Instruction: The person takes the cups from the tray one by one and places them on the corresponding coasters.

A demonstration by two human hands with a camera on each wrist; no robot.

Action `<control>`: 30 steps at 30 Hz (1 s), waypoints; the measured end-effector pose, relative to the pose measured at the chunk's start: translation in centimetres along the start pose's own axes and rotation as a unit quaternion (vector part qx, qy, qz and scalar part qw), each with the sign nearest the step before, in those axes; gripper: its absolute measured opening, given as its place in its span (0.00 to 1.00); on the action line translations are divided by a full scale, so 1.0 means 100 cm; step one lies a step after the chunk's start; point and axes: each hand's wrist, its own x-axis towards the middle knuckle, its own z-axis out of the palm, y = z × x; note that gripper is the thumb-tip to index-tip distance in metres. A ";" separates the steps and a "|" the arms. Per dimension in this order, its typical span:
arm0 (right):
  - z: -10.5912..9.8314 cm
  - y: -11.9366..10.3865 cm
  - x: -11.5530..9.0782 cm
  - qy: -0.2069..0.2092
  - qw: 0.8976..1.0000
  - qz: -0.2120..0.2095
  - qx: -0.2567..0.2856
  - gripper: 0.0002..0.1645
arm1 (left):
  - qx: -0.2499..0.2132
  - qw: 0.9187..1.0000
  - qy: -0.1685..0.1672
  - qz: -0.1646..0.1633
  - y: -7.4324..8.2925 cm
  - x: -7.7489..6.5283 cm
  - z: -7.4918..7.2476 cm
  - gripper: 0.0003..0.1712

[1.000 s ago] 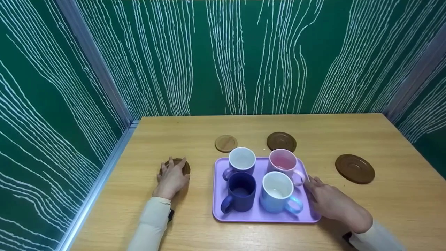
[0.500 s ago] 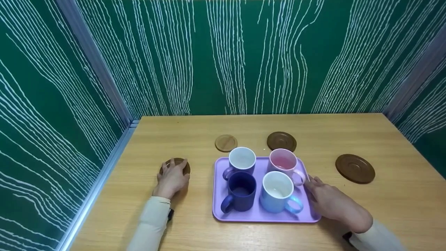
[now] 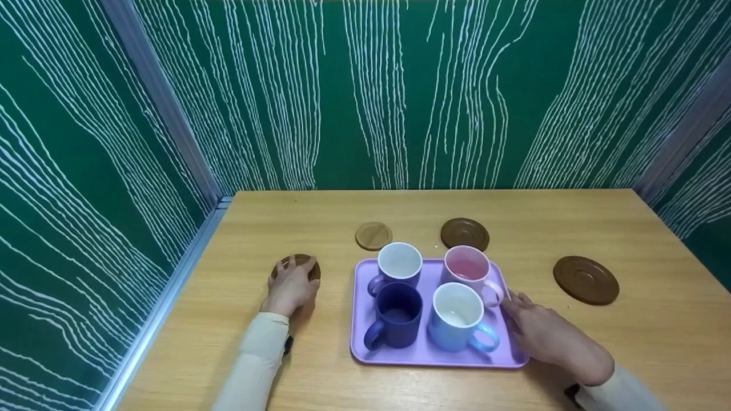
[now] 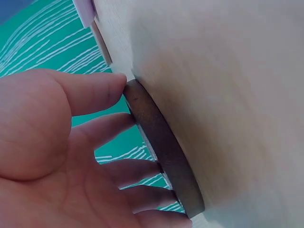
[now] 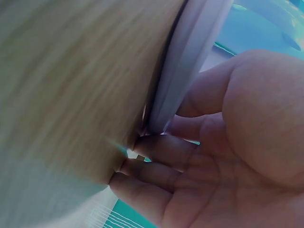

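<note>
In the head view, my left hand (image 3: 292, 291) lies with spread fingers over a brown wooden coaster (image 3: 312, 273). In the left wrist view the thumb tip touches the coaster's rim (image 4: 164, 147), and straight fingers (image 4: 128, 172) reach over its upper face. On the table sits a lilac tray (image 3: 364, 319) bearing a dark navy mug (image 3: 405, 325), a purple mug (image 3: 398, 262) with white inside, a pink mug (image 3: 467, 267) and a light blue mug (image 3: 454, 328). My right hand (image 3: 551, 334) rests at the tray's right edge, its fingers (image 5: 147, 192) along the rim and tabletop.
Behind the tray lie a small light wooden coaster (image 3: 374, 236) and a dark brown saucer (image 3: 464, 234). A larger brown saucer (image 3: 585, 279) lies to the right on the wooden table (image 3: 297, 217). Green walls (image 3: 228, 91) with white lines stand at the back and sides.
My left hand has shifted slightly right and away from me, the coaster moving with it. The view has shifted a little. Tray, mugs and right hand stay in place.
</note>
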 end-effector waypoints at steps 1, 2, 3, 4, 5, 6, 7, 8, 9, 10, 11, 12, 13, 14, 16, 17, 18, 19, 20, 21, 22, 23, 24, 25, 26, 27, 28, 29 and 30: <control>0.000 0.000 0.000 0.002 1.000 -0.003 -0.001 0.35 | 0.000 1.000 -0.002 0.000 0.001 0.002 0.000 0.34; 0.001 0.001 0.000 0.003 1.000 -0.005 -0.002 0.35 | 0.002 1.000 -0.003 0.000 0.002 0.005 0.001 0.34; 0.001 0.001 0.000 0.004 1.000 -0.007 -0.003 0.35 | 0.004 1.000 -0.003 0.001 0.003 0.007 0.001 0.34; 0.001 0.002 0.000 0.004 1.000 -0.008 -0.004 0.35 | 0.004 1.000 -0.004 0.002 0.004 0.010 0.001 0.34; 0.001 0.002 0.000 0.004 1.000 -0.007 -0.003 0.35 | 0.005 1.000 -0.004 0.004 0.005 0.012 0.001 0.34; 0.001 0.002 0.000 0.003 1.000 -0.007 -0.002 0.35 | 0.004 1.000 -0.005 0.007 0.006 0.015 0.000 0.34; 0.001 0.003 0.000 0.003 1.000 -0.005 -0.001 0.35 | 0.004 1.000 -0.005 0.009 0.007 0.018 0.000 0.34; 0.000 0.003 -0.001 0.001 1.000 -0.002 0.000 0.35 | 0.004 1.000 -0.005 0.012 0.008 0.021 -0.001 0.34; 0.000 0.003 -0.001 0.001 1.000 -0.001 0.000 0.35 | 0.003 1.000 -0.004 0.014 0.009 0.023 -0.001 0.34; 0.000 0.003 -0.001 0.001 1.000 0.000 0.001 0.36 | 0.002 1.000 -0.004 0.016 0.010 0.025 -0.001 0.34; 0.000 0.003 -0.001 0.002 1.000 0.001 0.003 0.36 | 0.001 1.000 -0.004 0.016 0.011 0.027 -0.001 0.34; 0.000 0.003 -0.001 0.002 1.000 0.001 0.003 0.36 | -0.001 1.000 -0.004 0.016 0.012 0.029 -0.001 0.34; 0.001 0.003 -0.001 0.006 1.000 -0.001 0.002 0.36 | -0.004 1.000 -0.003 0.016 0.012 0.031 -0.001 0.34; 0.001 0.003 -0.002 0.011 1.000 -0.006 0.002 0.35 | -0.007 1.000 -0.003 0.016 0.012 0.033 -0.001 0.35; 0.002 0.004 -0.003 0.020 1.000 -0.016 0.001 0.35 | -0.017 1.000 -0.004 0.016 0.012 0.036 0.000 0.35; 0.002 0.004 -0.003 0.022 1.000 -0.019 0.000 0.35 | -0.022 1.000 -0.004 0.016 0.012 0.038 0.000 0.35; 0.003 0.004 -0.003 0.026 0.999 -0.023 -0.002 0.35 | -0.026 1.000 -0.004 0.016 0.012 0.040 0.000 0.35; 0.003 0.004 -0.003 0.028 0.999 -0.027 -0.003 0.35 | -0.027 0.999 -0.004 0.016 0.011 0.042 0.001 0.35; 0.003 0.004 -0.003 0.028 0.999 -0.031 -0.004 0.35 | -0.028 0.999 -0.004 0.015 0.011 0.044 0.001 0.35; 0.004 0.004 -0.003 0.027 0.999 -0.031 -0.005 0.35 | -0.027 1.000 -0.004 0.015 0.011 0.045 0.001 0.35; 0.004 0.004 -0.003 0.026 0.999 -0.031 -0.005 0.35 | -0.025 1.000 -0.003 0.015 0.011 0.047 0.001 0.35; 0.004 0.004 -0.003 0.026 0.999 -0.030 -0.005 0.35 | -0.021 1.000 -0.003 0.015 0.011 0.048 0.001 0.35; 0.004 0.004 -0.003 0.026 0.999 -0.030 -0.004 0.35 | -0.016 1.000 -0.002 0.015 0.011 0.050 0.001 0.35; 0.004 0.003 -0.003 0.027 0.999 -0.030 -0.004 0.35 | -0.012 1.000 -0.002 0.015 0.011 0.052 0.001 0.34; 0.003 0.003 -0.002 0.027 0.999 -0.030 -0.003 0.34 | -0.010 1.000 -0.002 0.016 0.011 0.053 0.000 0.34; 0.003 0.003 -0.002 0.027 0.999 -0.030 -0.003 0.35 | -0.008 1.000 -0.002 0.016 0.011 0.055 0.000 0.34; 0.003 0.003 -0.002 0.027 0.999 -0.030 -0.003 0.35 | -0.005 1.000 -0.002 0.017 0.012 0.057 0.000 0.34; 0.003 0.003 -0.002 0.026 0.999 -0.031 -0.003 0.34 | -0.004 1.000 -0.002 0.016 0.012 0.059 -0.001 0.34; 0.003 0.003 -0.001 0.026 0.999 -0.032 -0.002 0.34 | -0.003 1.000 -0.001 0.016 0.012 0.060 -0.002 0.34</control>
